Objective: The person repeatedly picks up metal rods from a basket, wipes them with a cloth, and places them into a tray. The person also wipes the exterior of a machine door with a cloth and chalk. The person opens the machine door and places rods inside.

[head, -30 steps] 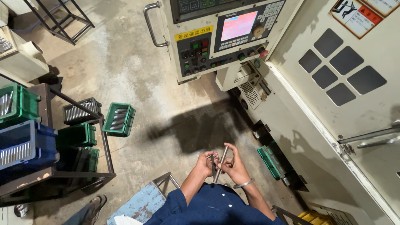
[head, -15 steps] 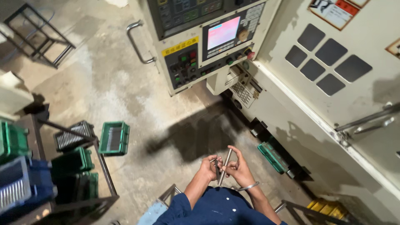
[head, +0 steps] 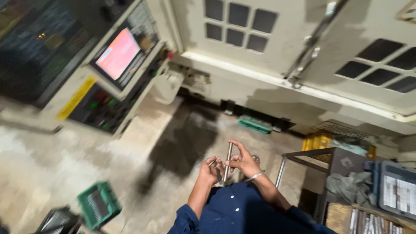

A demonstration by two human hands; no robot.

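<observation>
Concrete workshop floor (head: pixel 65 151) fills lower left; at lower centre, right hand (head: pixel 243 162) grips a metal rod (head: pixel 227 161), left hand (head: pixel 211 170) pinching its lower end, seemingly inspecting.

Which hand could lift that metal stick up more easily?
Probably the right hand. Its fingers wrap the upright metal rod around its middle, while the left hand sits lower, near the rod's bottom end, with something small in it.
</observation>
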